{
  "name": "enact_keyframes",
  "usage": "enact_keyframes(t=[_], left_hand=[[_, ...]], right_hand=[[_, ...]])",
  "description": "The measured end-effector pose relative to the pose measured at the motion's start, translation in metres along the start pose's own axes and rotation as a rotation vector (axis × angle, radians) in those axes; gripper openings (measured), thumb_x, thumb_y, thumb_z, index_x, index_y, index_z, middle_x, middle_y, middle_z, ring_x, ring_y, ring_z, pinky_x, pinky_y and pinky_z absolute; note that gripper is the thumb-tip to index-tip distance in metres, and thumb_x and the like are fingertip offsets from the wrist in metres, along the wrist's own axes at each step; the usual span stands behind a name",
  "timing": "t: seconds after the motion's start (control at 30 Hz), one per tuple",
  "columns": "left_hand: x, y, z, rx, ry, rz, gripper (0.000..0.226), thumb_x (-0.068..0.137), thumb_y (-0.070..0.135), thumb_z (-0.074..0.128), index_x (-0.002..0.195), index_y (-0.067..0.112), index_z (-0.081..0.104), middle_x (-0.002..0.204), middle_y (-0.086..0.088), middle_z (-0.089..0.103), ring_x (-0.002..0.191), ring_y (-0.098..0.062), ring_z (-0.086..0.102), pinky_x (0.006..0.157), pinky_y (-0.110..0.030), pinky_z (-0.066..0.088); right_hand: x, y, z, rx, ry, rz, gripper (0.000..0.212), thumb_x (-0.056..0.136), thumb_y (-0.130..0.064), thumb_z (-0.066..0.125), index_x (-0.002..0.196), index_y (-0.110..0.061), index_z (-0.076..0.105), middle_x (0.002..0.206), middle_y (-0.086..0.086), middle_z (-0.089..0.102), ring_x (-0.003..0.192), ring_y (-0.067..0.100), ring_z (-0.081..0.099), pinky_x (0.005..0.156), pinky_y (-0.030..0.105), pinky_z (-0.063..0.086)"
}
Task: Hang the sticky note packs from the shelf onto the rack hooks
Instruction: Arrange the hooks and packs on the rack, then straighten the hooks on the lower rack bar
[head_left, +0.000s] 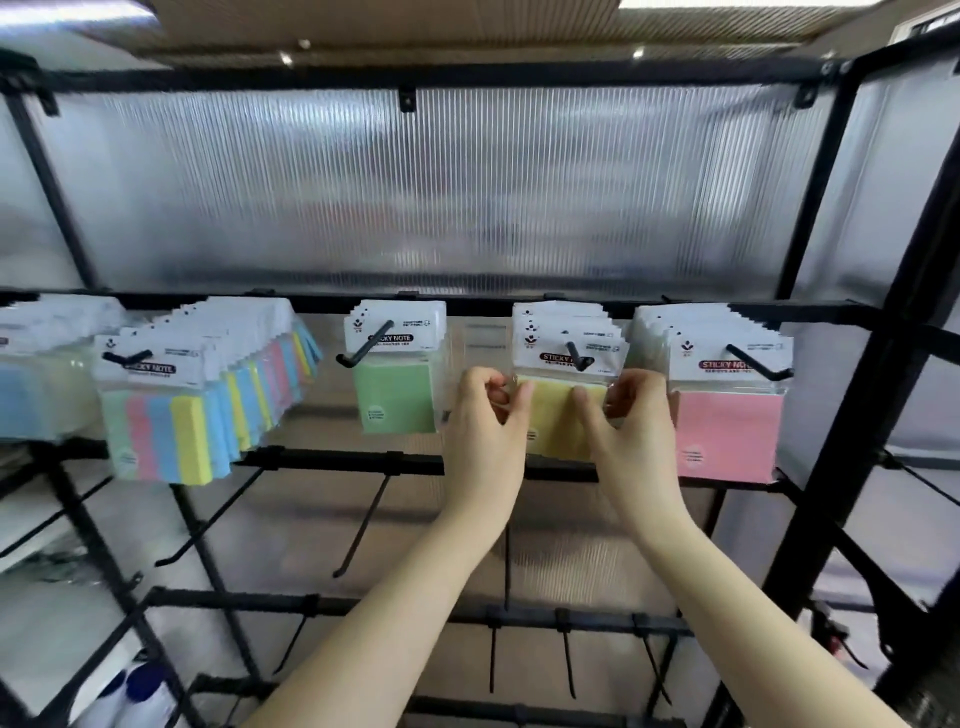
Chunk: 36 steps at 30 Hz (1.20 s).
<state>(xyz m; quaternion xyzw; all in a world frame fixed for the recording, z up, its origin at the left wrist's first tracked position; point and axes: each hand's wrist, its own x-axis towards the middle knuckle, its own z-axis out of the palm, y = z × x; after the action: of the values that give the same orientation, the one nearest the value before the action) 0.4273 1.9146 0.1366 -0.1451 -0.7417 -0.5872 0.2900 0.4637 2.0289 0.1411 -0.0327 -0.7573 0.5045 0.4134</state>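
Two bare forearms rise from the lower edge toward the rack, and both hands meet at the yellow sticky note pack (553, 410) hanging on its hook (577, 357). The left hand (485, 423) curls its fingers, thumb and forefinger pinching the pack's left edge; the right hand (631, 423) pinches the right edge, its thumb lying across the yellow face. The pack sits between the two sets of fingertips, its white header card threaded on the hook above them. Just left hangs a green pack (397, 397), just right a row of pink packs (727, 431), and farther left striped multicolour packs (171, 431). Behind stands the black rack frame (826, 415) backed by a ribbed translucent panel (415, 192).
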Motion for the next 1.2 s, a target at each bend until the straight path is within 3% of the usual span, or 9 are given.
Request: enact_keyframes(t=[0.13,0.23,0.33,0.5,0.67,0.8,1.0,1.13,1.2], left_hand=[[0.005,-0.003,0.003,0.015,0.009,-0.004,0.015,0.091,0.028,0.062,0.092,0.019,0.05,0.086,0.008,0.059,0.065,0.011,0.058,0.07,-0.021,0.048],[0.003,-0.001,0.005,0.055,-0.004,0.003,0.012,0.093,0.028,0.058,0.09,0.018,0.052,0.085,0.011,0.058,0.065,0.02,0.054,0.068,-0.027,0.048],[0.0,0.0,0.004,0.069,-0.004,-0.011,0.012,0.093,0.028,0.059,0.088,0.019,0.052,0.078,0.014,0.057,0.066,0.014,0.057,0.066,-0.025,0.048],[-0.017,-0.007,-0.007,0.157,-0.075,-0.118,0.011,0.091,0.028,0.061,0.089,0.019,0.054,0.08,0.011,0.059,0.083,-0.016,0.061,0.074,-0.033,0.05],[-0.042,-0.023,-0.031,0.508,-0.22,-0.111,0.014,0.095,0.037,0.052,0.09,0.025,0.055,0.082,0.014,0.059,0.079,-0.011,0.058,0.054,-0.025,0.038],[-0.056,-0.034,-0.061,0.684,-0.313,-0.114,0.024,0.098,0.042,0.043,0.101,0.025,0.06,0.096,0.007,0.066,0.077,-0.01,0.053,0.051,-0.022,0.033],[-0.063,-0.052,-0.124,0.789,-0.253,-0.216,0.024,0.098,0.042,0.042,0.097,0.025,0.059,0.098,0.002,0.067,0.092,-0.025,0.062,0.071,-0.035,0.05],[-0.062,-0.069,-0.189,0.843,-0.202,-0.25,0.021,0.099,0.038,0.043,0.096,0.023,0.058,0.092,0.002,0.068,0.082,-0.02,0.062,0.062,-0.031,0.048],[-0.061,-0.078,-0.226,0.862,-0.189,-0.299,0.019,0.099,0.034,0.044,0.097,0.022,0.059,0.092,0.002,0.068,0.082,-0.02,0.062,0.067,-0.034,0.05]], right_hand=[[0.004,0.007,0.005,-0.008,0.001,0.021,0.024,0.09,-0.025,0.064,0.101,-0.014,0.045,0.084,-0.004,0.049,0.076,0.012,0.049,0.067,0.02,0.039],[0.004,0.01,0.005,-0.007,-0.011,0.027,0.025,0.091,-0.028,0.063,0.099,-0.012,0.045,0.083,-0.002,0.051,0.074,0.014,0.05,0.066,0.024,0.04],[0.002,0.011,0.003,-0.007,-0.041,0.053,0.027,0.091,-0.031,0.062,0.096,-0.011,0.045,0.086,0.004,0.053,0.078,0.021,0.052,0.067,0.028,0.039],[-0.013,0.016,-0.002,-0.051,-0.098,0.062,0.027,0.087,-0.021,0.068,0.095,-0.01,0.044,0.087,0.003,0.05,0.081,0.02,0.051,0.068,0.025,0.04],[-0.029,0.029,-0.002,-0.004,-0.189,0.332,0.033,0.087,-0.023,0.068,0.104,-0.006,0.045,0.102,0.013,0.059,0.088,0.022,0.057,0.066,0.024,0.041],[-0.048,0.036,0.006,-0.126,-0.456,0.485,0.029,0.094,-0.031,0.057,0.11,-0.007,0.055,0.081,0.0,0.059,0.068,0.01,0.052,0.052,0.023,0.035],[-0.073,0.004,0.045,-0.206,-0.632,0.212,0.02,0.096,-0.026,0.048,0.101,-0.013,0.062,0.075,-0.008,0.061,0.065,0.006,0.055,0.05,0.016,0.038],[-0.094,-0.031,0.086,-0.284,-0.764,-0.011,0.021,0.095,-0.032,0.051,0.092,-0.013,0.061,0.082,0.001,0.063,0.079,0.025,0.06,0.072,0.035,0.051],[-0.105,-0.048,0.111,-0.357,-0.805,-0.125,0.024,0.095,-0.035,0.051,0.089,-0.012,0.058,0.088,0.005,0.063,0.083,0.029,0.06,0.075,0.039,0.052]])
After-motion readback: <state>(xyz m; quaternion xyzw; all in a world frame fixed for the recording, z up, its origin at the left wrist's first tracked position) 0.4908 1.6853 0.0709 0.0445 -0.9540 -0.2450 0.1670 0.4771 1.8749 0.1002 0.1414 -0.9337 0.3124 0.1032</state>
